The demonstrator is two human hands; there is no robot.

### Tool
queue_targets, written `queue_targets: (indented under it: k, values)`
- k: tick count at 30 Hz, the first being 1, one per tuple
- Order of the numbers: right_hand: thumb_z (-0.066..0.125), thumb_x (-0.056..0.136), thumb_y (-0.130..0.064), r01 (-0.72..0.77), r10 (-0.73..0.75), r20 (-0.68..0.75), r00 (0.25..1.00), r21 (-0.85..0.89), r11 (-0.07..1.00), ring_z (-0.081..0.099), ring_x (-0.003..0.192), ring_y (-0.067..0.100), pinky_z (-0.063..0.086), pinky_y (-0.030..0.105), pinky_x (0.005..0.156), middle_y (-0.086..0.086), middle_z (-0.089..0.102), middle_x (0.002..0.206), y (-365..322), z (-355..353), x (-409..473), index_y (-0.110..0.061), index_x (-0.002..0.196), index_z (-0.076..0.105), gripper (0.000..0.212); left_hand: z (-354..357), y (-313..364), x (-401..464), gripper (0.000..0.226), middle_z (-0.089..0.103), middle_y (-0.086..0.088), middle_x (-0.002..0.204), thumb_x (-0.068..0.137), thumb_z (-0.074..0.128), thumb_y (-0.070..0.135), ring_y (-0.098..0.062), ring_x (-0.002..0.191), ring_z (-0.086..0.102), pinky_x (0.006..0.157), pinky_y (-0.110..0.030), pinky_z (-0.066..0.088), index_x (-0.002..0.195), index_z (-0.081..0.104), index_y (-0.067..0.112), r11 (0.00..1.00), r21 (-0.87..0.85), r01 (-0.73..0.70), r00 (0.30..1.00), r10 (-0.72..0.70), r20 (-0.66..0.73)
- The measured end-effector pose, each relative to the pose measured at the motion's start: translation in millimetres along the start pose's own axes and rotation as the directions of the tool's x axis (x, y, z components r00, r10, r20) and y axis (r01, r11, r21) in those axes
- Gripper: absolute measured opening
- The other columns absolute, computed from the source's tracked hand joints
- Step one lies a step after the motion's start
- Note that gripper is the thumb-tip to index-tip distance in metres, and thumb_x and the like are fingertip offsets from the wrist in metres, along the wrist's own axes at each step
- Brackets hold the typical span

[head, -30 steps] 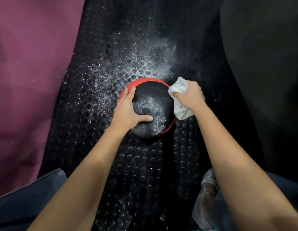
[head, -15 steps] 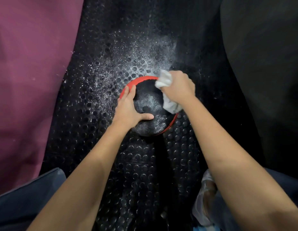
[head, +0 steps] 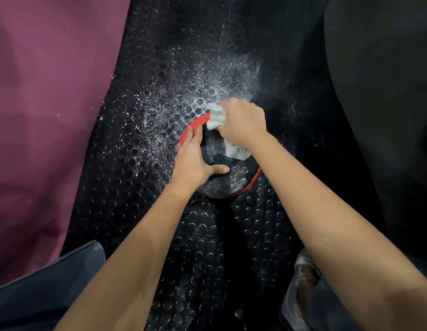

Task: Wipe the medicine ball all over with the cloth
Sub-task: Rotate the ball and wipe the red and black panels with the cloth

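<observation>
Since a second ago the right hand (head: 242, 121) has been carrying the white cloth (head: 217, 117) from the right flank of the medicine ball (head: 222, 180) up and over to its far top edge, while the left hand (head: 192, 158) has been staying where it was. The ball, black with a red band (head: 194, 125) around it and dusted with white powder, is sitting on the black studded rubber mat (head: 136, 187), near the middle of the view. The right hand is clenching the bunched cloth in curled fingers and pressing it against the ball's far upper side; one wad is sticking out past the knuckles and another part (head: 238, 151) is showing beneath the wrist, lying on the ball. The left hand is lying spread on the ball's left side, fingers straight and reaching onto the red band, thumb stretched out across the black surface towards the centre. White powder (head: 207, 84) is lying scattered over the mat beyond and to the left of the ball. A maroon mat (head: 47, 103) is filling the left side, and a smooth dark surface (head: 384, 91) is rising on the right. The person's dark trouser legs (head: 40, 295) are showing at the bottom corners.
</observation>
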State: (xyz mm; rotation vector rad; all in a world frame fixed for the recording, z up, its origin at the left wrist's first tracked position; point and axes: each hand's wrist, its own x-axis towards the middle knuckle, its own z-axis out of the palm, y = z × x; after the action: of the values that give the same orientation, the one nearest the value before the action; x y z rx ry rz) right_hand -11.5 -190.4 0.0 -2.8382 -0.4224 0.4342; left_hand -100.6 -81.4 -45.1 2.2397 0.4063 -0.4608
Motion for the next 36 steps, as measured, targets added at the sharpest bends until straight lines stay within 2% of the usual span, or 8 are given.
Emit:
queue_targets:
  k: [6,12,18,20,24,27,32,36]
  values:
    - [0.063,0.081,-0.030,-0.270,0.263,0.063,0.963,0.147,0.952,0.058,0.098,0.029,0.037,0.029,0.072,0.005,0.059,0.096,46,-9,2,-0.019,0.091,0.057,0.017,1,1,-6,0.126,0.000,0.002,0.163,0.061,0.089,0.041,-0.034,0.149,0.005,0.120,-0.051,0.012,0.156,0.007,0.026,1.000,0.014,-0.015,1.000,0.015,0.024]
    - [0.059,0.085,-0.023,0.010,-0.010,0.069,0.998,0.004,1.000,0.054,0.085,0.023,0.036,0.028,0.069,0.000,0.051,0.088,-4,-2,17,-0.016,0.105,0.058,0.021,2,-3,-4,0.132,0.002,-0.003,0.163,0.056,0.090,0.042,-0.031,0.149,0.006,0.120,-0.050,0.014,0.156,0.007,0.020,1.000,0.013,-0.013,1.000,0.012,0.014]
    - [0.063,0.081,-0.031,-0.256,0.249,0.079,0.965,0.080,0.963,0.059,0.098,0.029,0.038,0.029,0.073,0.009,0.062,0.104,48,-8,12,-0.014,0.105,0.060,0.029,1,-1,-8,0.126,0.001,0.002,0.163,0.061,0.089,0.040,-0.033,0.149,0.005,0.120,-0.050,0.015,0.156,0.008,0.026,1.000,0.005,-0.025,0.999,0.025,0.021]
    - [0.063,0.082,-0.031,-0.243,0.236,0.080,0.969,0.094,0.966,0.057,0.095,0.027,0.037,0.029,0.073,0.008,0.062,0.105,44,-7,12,-0.014,0.101,0.059,0.026,1,0,-6,0.127,0.000,0.001,0.163,0.061,0.089,0.040,-0.034,0.149,0.005,0.120,-0.050,0.013,0.156,0.007,0.024,1.000,0.006,-0.025,0.999,0.025,0.027]
    - [0.061,0.085,-0.024,-0.060,0.057,0.075,0.996,0.037,0.998,0.053,0.087,0.023,0.035,0.029,0.070,0.001,0.050,0.091,8,-4,18,-0.016,0.100,0.055,0.018,-1,-3,-7,0.127,0.003,-0.005,0.163,0.059,0.089,0.041,-0.031,0.149,0.007,0.120,-0.049,0.013,0.156,0.010,0.019,1.000,-0.026,-0.007,1.000,0.008,0.011]
    - [0.061,0.083,-0.028,-0.140,0.132,0.076,0.988,0.104,0.985,0.051,0.085,0.021,0.035,0.029,0.070,0.000,0.050,0.091,23,-5,15,-0.018,0.097,0.056,0.018,-1,-3,-8,0.126,0.004,-0.002,0.163,0.060,0.089,0.042,-0.032,0.149,0.009,0.119,-0.050,0.016,0.156,0.010,0.022,1.000,-0.024,0.008,1.000,-0.008,0.002]
    - [0.067,0.079,-0.030,-0.380,0.373,0.097,0.923,0.394,0.837,0.055,0.086,0.024,0.040,0.030,0.070,0.003,0.056,0.088,66,3,-8,-0.017,0.093,0.060,0.020,-1,2,-6,0.123,0.002,0.004,0.163,0.063,0.087,0.043,-0.031,0.149,0.007,0.119,-0.053,0.014,0.156,0.009,0.024,1.000,-0.003,0.007,1.000,-0.007,0.015]
    - [0.065,0.080,-0.023,-0.467,0.508,0.104,0.855,0.580,0.667,0.055,0.079,0.021,0.043,0.027,0.063,-0.006,0.054,0.072,74,19,-31,-0.022,0.071,0.049,0.019,-5,2,-4,0.121,0.002,0.002,0.163,0.066,0.085,0.043,-0.028,0.150,0.007,0.120,-0.052,0.013,0.156,0.008,0.021,0.998,-0.056,0.041,0.999,-0.041,0.011]
